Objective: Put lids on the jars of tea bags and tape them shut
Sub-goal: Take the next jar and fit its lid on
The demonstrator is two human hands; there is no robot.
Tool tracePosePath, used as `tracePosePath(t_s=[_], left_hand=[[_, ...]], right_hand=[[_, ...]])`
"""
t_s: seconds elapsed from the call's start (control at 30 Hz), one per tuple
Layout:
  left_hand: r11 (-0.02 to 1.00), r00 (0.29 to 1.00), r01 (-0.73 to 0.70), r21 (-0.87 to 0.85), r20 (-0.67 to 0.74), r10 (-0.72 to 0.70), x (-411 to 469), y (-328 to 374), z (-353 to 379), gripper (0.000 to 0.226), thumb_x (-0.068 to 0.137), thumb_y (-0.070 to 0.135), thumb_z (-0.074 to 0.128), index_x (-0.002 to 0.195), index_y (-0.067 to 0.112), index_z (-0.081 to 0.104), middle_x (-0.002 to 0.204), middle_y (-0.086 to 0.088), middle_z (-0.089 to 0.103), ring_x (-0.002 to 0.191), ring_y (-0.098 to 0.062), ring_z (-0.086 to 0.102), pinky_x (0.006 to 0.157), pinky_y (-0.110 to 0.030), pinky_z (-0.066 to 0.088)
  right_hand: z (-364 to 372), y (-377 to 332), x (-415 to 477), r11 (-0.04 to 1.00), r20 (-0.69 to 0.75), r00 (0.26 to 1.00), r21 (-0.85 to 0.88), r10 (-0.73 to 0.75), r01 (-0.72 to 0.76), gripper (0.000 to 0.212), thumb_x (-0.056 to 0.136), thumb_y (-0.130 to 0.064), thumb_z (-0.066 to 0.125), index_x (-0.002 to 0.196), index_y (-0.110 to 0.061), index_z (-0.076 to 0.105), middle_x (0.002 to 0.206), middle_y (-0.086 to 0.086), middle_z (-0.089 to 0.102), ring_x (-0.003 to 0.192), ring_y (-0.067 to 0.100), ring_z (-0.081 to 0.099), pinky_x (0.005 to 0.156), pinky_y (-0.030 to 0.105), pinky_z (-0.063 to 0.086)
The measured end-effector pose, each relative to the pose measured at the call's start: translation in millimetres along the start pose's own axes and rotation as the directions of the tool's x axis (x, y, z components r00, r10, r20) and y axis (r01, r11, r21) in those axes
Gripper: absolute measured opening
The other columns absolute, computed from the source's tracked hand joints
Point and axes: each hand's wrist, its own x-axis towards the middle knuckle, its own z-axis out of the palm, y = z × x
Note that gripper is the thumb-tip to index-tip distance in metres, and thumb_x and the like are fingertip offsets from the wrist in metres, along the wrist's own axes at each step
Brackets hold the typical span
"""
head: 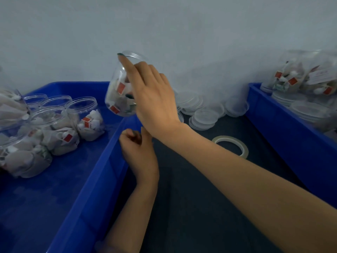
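Observation:
My right hand [153, 101] grips a clear open jar of tea bags [118, 92] in the air above the rim of the left blue bin, tilted, with my forefinger on its mouth. My left hand [137, 150] is just below, fingers curled, beside the bin's rim; whether it holds anything I cannot tell. Several open jars of tea bags [54, 128] stand in the left blue bin [87, 179]. A pile of clear lids [206, 112] lies at the back of the dark table. A roll of clear tape [230, 144] lies flat to the right of my right forearm.
A second blue bin [291, 132] at the right holds jars of tea bags [306, 75] and more lids. A pale wall runs behind everything. The dark tabletop [200, 207] lies between the two bins.

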Motion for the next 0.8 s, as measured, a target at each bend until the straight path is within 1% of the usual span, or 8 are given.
tracePosePath(t_s=[0.07, 0.13, 0.2, 0.33, 0.47, 0.6, 0.7, 0.8], left_hand=[[1.0, 0.999, -0.028, 0.0, 0.026, 0.028, -8.5, 5.5, 0.7, 0.027, 0.087, 0.017, 0.075, 0.095, 0.023, 0.05, 0.093, 0.007, 0.059, 0.078, 0.006, 0.058, 0.072, -0.015, 0.051], [0.995, 0.994, -0.085, 0.045, 0.068, 0.082, -16.8, 8.9, 4.1, 0.057, 0.076, 0.022, 0.082, 0.122, 0.022, 0.049, 0.125, 0.004, 0.055, 0.111, 0.0, 0.055, 0.094, -0.017, 0.048], [0.973, 0.975, -0.193, 0.127, 0.139, 0.175, -22.6, 9.4, 7.3, 0.081, 0.073, 0.026, 0.081, 0.142, 0.017, 0.04, 0.144, 0.001, 0.044, 0.128, -0.005, 0.046, 0.1, -0.009, 0.041], [0.921, 0.899, -0.342, 0.189, 0.351, 0.262, -23.6, 6.0, 10.2, 0.048, 0.086, 0.021, 0.074, 0.12, 0.042, 0.047, 0.111, 0.031, 0.058, 0.104, 0.011, 0.057, 0.081, -0.005, 0.042], [0.93, 0.857, -0.319, 0.18, 0.474, 0.202, -27.6, -1.1, 10.2, 0.04, 0.09, 0.014, 0.068, 0.107, 0.041, 0.043, 0.102, 0.013, 0.061, 0.09, 0.003, 0.061, 0.072, -0.009, 0.045], [0.951, 0.827, -0.253, 0.179, 0.549, 0.116, -33.3, -5.7, 12.9, 0.045, 0.081, 0.033, 0.069, 0.118, 0.035, 0.043, 0.111, 0.017, 0.058, 0.103, 0.004, 0.06, 0.079, -0.007, 0.045], [0.964, 0.785, -0.219, 0.151, 0.614, 0.082, -33.9, -8.0, 13.1, 0.08, 0.064, 0.042, 0.087, 0.131, 0.04, 0.042, 0.125, 0.022, 0.056, 0.115, 0.008, 0.054, 0.087, -0.007, 0.046], [0.956, 0.736, -0.246, 0.162, 0.672, 0.076, -35.2, -10.4, 11.2, 0.091, 0.059, 0.049, 0.086, 0.136, 0.046, 0.036, 0.133, 0.025, 0.051, 0.124, 0.005, 0.05, 0.092, -0.012, 0.043]], right_hand=[[-10.4, 11.9, -12.1, 1.0, 0.013, 1.0, 0.0, 0.01, -0.01, 0.067, 0.085, 0.002, 0.058, 0.15, -0.008, 0.044, 0.117, 0.004, 0.064, 0.105, 0.023, 0.057, 0.086, 0.031, 0.038], [-17.9, 24.7, -27.3, 1.0, 0.075, 0.997, -0.012, 0.018, -0.017, 0.07, 0.083, 0.0, 0.064, 0.149, -0.01, 0.046, 0.119, 0.002, 0.064, 0.108, 0.023, 0.057, 0.088, 0.03, 0.035], [-20.9, 36.1, -46.0, 1.0, 0.166, 0.986, -0.019, 0.024, -0.021, 0.072, 0.081, 0.002, 0.065, 0.149, -0.011, 0.047, 0.123, 0.001, 0.063, 0.112, 0.023, 0.056, 0.088, 0.029, 0.032], [-21.0, 50.6, -82.0, 0.996, 0.314, 0.949, 0.09, -0.016, -0.013, 0.064, 0.084, 0.004, 0.064, 0.145, -0.011, 0.052, 0.129, 0.004, 0.062, 0.123, 0.025, 0.053, 0.092, 0.024, 0.026], [-25.7, 57.6, -99.8, 0.977, 0.333, 0.938, 0.212, -0.101, 0.03, 0.051, 0.084, 0.003, 0.061, 0.134, -0.008, 0.062, 0.124, 0.004, 0.065, 0.119, 0.025, 0.056, 0.09, 0.027, 0.029], [-35.6, 74.8, -110.4, 0.934, 0.312, 0.938, 0.355, -0.148, 0.029, 0.038, 0.095, -0.01, 0.052, 0.13, -0.011, 0.065, 0.121, 0.001, 0.067, 0.115, 0.016, 0.056, 0.094, 0.028, 0.036], [-32.9, 103.2, -109.8, 0.852, 0.198, 0.972, 0.479, 0.13, -0.211, 0.032, 0.102, -0.02, 0.044, 0.124, -0.013, 0.066, 0.118, -0.003, 0.066, 0.113, 0.016, 0.059, 0.099, 0.031, 0.046], [-14.1, 149.4, -104.9, 0.803, 0.197, 0.88, 0.36, 0.433, -0.475, 0.023, 0.102, -0.011, 0.052, 0.12, -0.015, 0.066, 0.119, 0.002, 0.066, 0.112, 0.019, 0.061, 0.095, 0.039, 0.051]])
